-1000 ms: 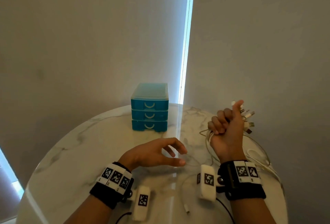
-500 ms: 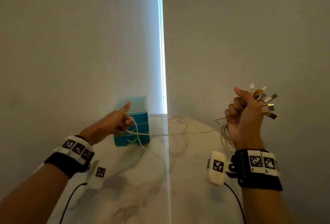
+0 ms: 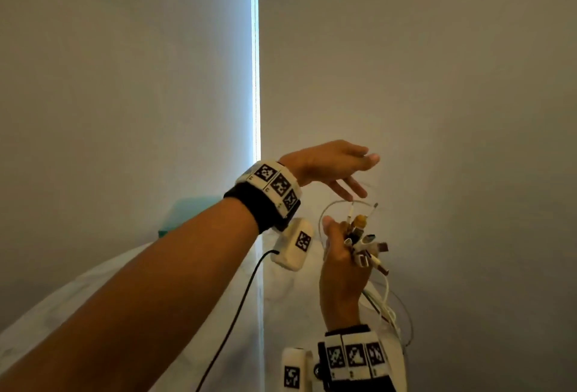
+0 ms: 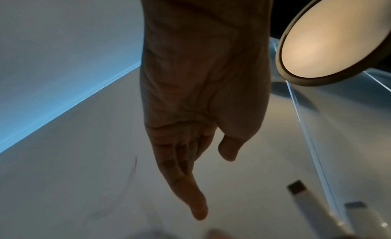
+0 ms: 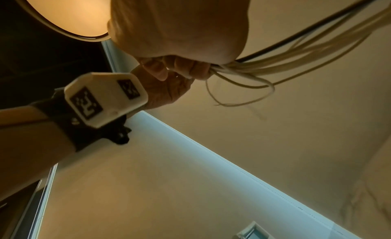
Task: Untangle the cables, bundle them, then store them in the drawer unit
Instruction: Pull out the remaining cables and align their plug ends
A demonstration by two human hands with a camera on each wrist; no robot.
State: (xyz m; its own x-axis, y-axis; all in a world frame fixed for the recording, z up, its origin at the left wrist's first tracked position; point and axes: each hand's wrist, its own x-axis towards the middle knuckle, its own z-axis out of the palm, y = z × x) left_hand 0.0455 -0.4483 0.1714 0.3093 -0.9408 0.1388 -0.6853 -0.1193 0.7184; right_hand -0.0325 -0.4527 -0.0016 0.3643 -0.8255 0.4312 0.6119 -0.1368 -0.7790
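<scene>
My right hand (image 3: 340,251) is raised over the table and grips a bundle of white cables (image 3: 385,301) just below their plugs (image 3: 365,241), which fan out above the fist. The rest of the cables hang down past the wrist. One thin white cable loop (image 3: 327,213) arcs from the fist toward my left hand (image 3: 343,173). That hand hovers just above the plugs with straight fingers and holds nothing. The right wrist view shows my fingers (image 5: 190,72) curled round the cables (image 5: 296,58). The teal drawer unit (image 3: 175,220) is mostly hidden behind my left forearm.
The white marble table (image 3: 62,313) lies below both arms. Grey blinds with a bright gap (image 3: 256,79) fill the background. A round ceiling lamp (image 4: 330,33) shows in the left wrist view, and two USB plugs (image 4: 298,190) appear below my left fingers.
My left hand has swung from the drawer unit across to just above the right hand and has let go of the white cable. The head view has tilted up.
</scene>
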